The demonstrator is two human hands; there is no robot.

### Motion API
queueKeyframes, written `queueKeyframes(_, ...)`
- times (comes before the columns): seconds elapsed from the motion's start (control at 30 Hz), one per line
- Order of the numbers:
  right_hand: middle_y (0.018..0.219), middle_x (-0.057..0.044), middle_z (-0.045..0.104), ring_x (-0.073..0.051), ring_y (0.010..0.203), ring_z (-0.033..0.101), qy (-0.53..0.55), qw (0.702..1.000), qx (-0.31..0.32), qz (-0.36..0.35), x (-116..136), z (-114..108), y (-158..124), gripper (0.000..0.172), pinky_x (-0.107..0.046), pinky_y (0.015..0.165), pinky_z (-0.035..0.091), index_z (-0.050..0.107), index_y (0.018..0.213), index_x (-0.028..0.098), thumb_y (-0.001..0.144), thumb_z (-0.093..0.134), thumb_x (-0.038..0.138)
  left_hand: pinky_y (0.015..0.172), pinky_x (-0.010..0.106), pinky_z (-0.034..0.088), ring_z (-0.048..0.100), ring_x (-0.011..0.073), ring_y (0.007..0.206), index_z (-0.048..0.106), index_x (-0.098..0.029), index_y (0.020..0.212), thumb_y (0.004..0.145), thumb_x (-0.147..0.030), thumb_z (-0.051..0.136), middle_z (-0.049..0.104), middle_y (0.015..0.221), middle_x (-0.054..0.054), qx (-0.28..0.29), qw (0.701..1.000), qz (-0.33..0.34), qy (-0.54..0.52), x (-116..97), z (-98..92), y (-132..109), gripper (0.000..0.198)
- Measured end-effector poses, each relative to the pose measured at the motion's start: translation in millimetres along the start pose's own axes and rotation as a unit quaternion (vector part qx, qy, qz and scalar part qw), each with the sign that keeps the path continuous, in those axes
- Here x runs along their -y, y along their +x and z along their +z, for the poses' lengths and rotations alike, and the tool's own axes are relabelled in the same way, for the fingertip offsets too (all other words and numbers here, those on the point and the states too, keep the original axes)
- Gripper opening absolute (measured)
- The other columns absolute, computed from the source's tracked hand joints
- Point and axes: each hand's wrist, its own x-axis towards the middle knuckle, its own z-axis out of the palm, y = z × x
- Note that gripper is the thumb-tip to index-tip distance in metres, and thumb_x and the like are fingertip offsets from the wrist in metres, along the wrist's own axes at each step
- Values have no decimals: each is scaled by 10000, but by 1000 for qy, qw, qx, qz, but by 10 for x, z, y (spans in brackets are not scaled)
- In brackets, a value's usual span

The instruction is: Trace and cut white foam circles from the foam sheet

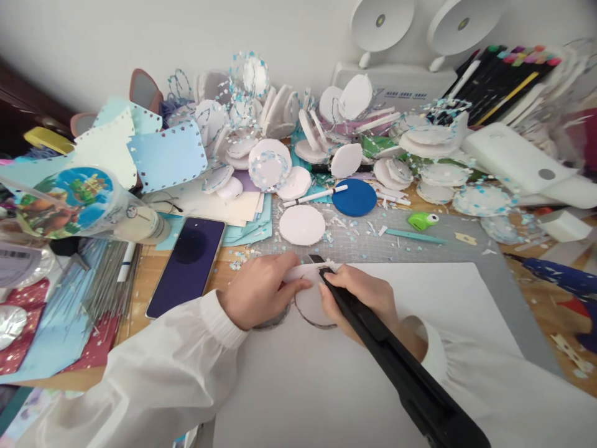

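Observation:
My right hand [361,298] is closed round a black utility knife [396,367], its blade tip at the top edge of a white foam sheet [433,298]. A round disc [310,305] is partly cut out of that sheet below the blade. Beside it my left hand [261,289] presses down on the sheet's edge, fingers curled and pinching a thin white strip [303,272] next to the blade. Both arms wear white sleeves. The sheet lies on a grey cutting mat [410,242].
Behind the mat lies a heap of white foam discs [280,162], a blue disc [354,197], a loose white disc [301,224], a white pen [317,195] and a green punch [423,220]. A phone [186,264] lies left. A blue glue gun [559,280] rests right.

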Motion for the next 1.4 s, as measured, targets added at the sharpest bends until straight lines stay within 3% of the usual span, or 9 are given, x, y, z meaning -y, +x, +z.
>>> queueKeyframes(0.17, 653, 14, 553, -115, 554, 506, 1, 1000, -3, 21, 5, -5, -4, 109, -247, 548, 435, 539, 836, 227, 794, 610, 156, 560, 251, 287, 554, 170, 622, 537, -198, 849, 866, -476, 543, 599, 672, 3, 22, 999, -33, -18, 43, -103, 6, 279)
queueKeyframes(0.3, 649, 20, 534, -107, 548, 485, -10, 999, 11, 43, 18, -11, -10, 91, -245, 543, 422, 542, 826, 215, 802, 599, 148, 559, 255, 267, 471, 140, 566, 434, -194, 671, 892, -423, 490, 505, 580, -13, 38, 999, -15, -18, 134, -180, 11, 323)
queueKeyframes(0.57, 635, 29, 507, -91, 545, 465, -51, 999, 10, 6, 34, 25, 23, 106, -224, 539, 405, 530, 825, 204, 803, 598, 126, 568, 274, 241, 402, 142, 560, 335, -205, 656, 903, -368, 434, 420, 570, -20, 29, 999, 12, -28, 127, -152, -1, 313)
queueKeyframes(0.83, 657, 31, 528, -91, 564, 489, -6, 999, 32, 33, 26, 1, 37, 76, -216, 548, 420, 528, 820, 210, 822, 575, 151, 559, 286, 219, 398, 149, 539, 309, -210, 652, 901, -357, 438, 387, 548, -25, 24, 999, 15, -23, 123, -153, 13, 316)
queueKeyframes(1.4, 653, 23, 514, -107, 576, 489, -3, 999, 47, -11, 23, 18, 70, 119, -232, 561, 423, 510, 818, 212, 797, 565, 108, 562, 275, 291, 490, 159, 577, 414, -205, 673, 906, -312, 448, 508, 587, -2, 19, 999, 25, -13, 114, -148, -4, 258)
